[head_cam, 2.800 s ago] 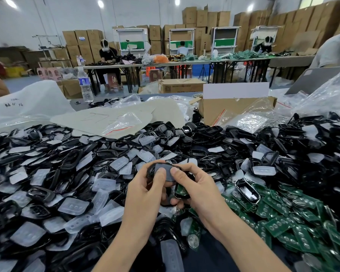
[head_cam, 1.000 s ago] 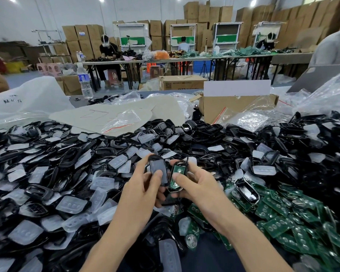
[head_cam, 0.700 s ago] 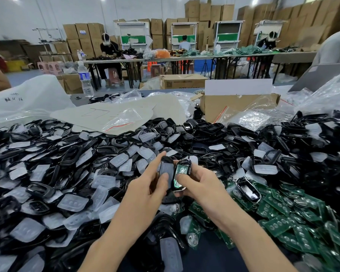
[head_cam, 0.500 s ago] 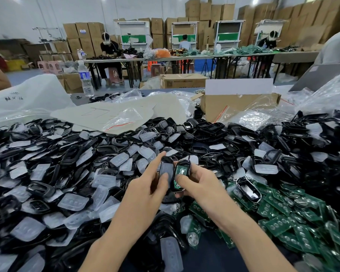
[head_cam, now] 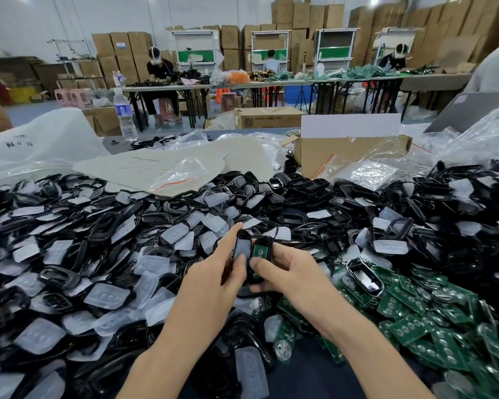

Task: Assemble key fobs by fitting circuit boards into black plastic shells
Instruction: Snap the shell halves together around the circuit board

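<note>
My left hand (head_cam: 211, 286) pinches a black shell half with a translucent button pad (head_cam: 240, 249), held upright between thumb and forefinger. Beside it, nearly touching, my right hand (head_cam: 293, 273) grips another black shell half with a green circuit board (head_cam: 260, 252) seated in it. Both pieces stand above the centre of the table. Around and below them lies a large heap of black shells and clear rubber pads (head_cam: 104, 254). A pile of loose green circuit boards (head_cam: 421, 321) spreads at the lower right.
A cardboard box (head_cam: 346, 152) with plastic bags stands behind the heap at centre right. Flat beige sheets and a clear bag (head_cam: 167, 168) lie behind at centre. A water bottle (head_cam: 124, 116) stands far left. Other workers sit at distant tables.
Both hands lifted the two pieces up from near the pile and turned them upright side by side. Over the last half second they have hardly moved.
</note>
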The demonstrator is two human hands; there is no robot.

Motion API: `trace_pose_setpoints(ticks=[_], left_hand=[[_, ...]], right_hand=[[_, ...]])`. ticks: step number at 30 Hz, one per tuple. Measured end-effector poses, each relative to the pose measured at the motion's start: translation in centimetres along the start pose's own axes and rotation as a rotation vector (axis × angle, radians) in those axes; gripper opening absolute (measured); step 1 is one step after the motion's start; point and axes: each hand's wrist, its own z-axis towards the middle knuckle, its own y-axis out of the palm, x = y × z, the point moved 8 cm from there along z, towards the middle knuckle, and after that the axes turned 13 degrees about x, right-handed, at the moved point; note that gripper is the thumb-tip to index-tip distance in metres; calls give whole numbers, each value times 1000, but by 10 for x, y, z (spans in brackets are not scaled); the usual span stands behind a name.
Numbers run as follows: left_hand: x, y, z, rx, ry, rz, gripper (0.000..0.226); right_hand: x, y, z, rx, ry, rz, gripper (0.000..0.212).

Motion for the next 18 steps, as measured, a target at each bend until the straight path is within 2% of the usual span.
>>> trace_pose_setpoints(ticks=[6, 12, 18], left_hand=[[2, -2, 0, 1, 11, 35, 56], [5, 0, -2, -16, 71, 50, 60], [11, 4, -7, -101, 124, 58, 52]], right_hand=[[-3, 4, -3, -92, 33, 76, 33], [-1, 3, -3, -26, 48, 73, 21], [0, 7, -4, -18, 86, 116, 22]])
